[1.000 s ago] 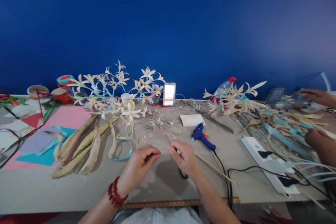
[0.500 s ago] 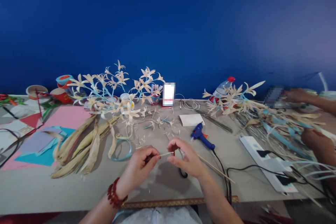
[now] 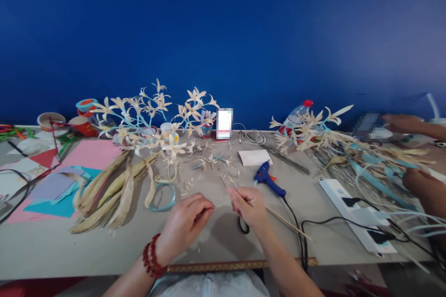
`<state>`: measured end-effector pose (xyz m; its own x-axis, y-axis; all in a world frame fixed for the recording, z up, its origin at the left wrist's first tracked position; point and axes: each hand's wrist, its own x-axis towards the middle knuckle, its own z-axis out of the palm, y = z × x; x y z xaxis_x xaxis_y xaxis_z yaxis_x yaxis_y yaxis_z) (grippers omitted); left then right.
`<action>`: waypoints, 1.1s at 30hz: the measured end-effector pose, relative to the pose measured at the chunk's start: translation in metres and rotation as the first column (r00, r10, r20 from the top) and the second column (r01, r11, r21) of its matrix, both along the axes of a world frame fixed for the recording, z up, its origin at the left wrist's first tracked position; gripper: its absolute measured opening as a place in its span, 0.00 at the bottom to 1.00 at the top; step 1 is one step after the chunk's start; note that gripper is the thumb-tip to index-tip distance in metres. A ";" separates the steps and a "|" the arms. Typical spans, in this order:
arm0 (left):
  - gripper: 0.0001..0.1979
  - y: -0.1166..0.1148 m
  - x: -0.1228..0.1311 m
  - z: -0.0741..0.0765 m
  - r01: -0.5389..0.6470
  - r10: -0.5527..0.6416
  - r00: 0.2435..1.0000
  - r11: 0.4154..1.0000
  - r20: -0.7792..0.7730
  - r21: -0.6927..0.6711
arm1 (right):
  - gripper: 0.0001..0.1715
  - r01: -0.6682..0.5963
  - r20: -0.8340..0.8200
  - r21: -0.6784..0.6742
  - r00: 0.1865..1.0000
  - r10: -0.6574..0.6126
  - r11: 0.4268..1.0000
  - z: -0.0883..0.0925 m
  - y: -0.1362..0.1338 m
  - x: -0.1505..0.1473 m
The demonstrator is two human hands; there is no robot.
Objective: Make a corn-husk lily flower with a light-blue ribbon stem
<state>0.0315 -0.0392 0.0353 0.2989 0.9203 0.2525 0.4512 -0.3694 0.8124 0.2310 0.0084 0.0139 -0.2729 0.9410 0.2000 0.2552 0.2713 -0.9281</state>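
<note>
My left hand point(image 3: 191, 220), with a red bead bracelet at the wrist, is closed, its fingertips pinched together. To its right my right hand point(image 3: 248, 206) is closed too, thumb pressed to the curled fingers. A thin pale strip point(image 3: 221, 205) spans the gap between them, its ends hidden in the fingers. Beneath my right hand shows the black handle point(image 3: 243, 226) of a tool, perhaps scissors. Just right of that hand lie a thin wooden stick point(image 3: 291, 225) and a blue glue gun point(image 3: 269, 181). Ahead are small loose flowers and scraps point(image 3: 219, 159).
Dried corn husks point(image 3: 120, 190) and coloured paper point(image 3: 52, 204) lie left. Husk flowers on branches point(image 3: 153, 116) stand at the back. A white power strip point(image 3: 355, 216) with cables is at right, near another person's hands point(image 3: 420, 185). A blurred phone point(image 3: 224, 123) stands by the wall.
My right hand has turned over and closed its fingers, where they were spread around the strip's end. Less of the strip shows now. My left hand has stayed nearly in place, still pinching.
</note>
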 end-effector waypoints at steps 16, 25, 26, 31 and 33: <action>0.09 0.003 0.004 0.003 -0.023 0.032 0.996 0.994 0.087 -0.104 | 0.14 -0.110 -0.120 0.013 0.987 0.111 0.994 0.006 -0.009 -0.009; 0.08 -0.001 0.003 -0.002 0.011 -0.002 0.993 0.997 -0.121 0.070 | 0.30 0.118 -0.027 0.046 0.993 -0.117 0.992 0.002 -0.006 -0.018; 0.08 -0.002 0.003 -0.002 0.018 -0.007 0.991 0.997 -0.136 0.079 | 0.30 0.103 -0.013 0.033 0.995 -0.103 0.994 0.002 -0.005 -0.017; 0.08 -0.002 -0.001 -0.002 0.004 -0.004 0.999 1.000 -0.051 0.017 | 0.30 0.012 -0.042 -0.046 0.999 -0.014 0.999 -0.001 0.001 -0.007; 0.09 -0.001 -0.002 -0.002 -0.011 0.012 1.000 1.000 0.003 -0.011 | 0.29 -0.048 -0.061 -0.048 0.997 0.045 0.998 0.000 0.003 0.000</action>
<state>0.0293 -0.0404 0.0331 0.2874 0.9264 0.2431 0.4525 -0.3550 0.8180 0.2310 0.0116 0.0141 -0.3053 0.9368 0.1707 0.1870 0.2347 -0.9539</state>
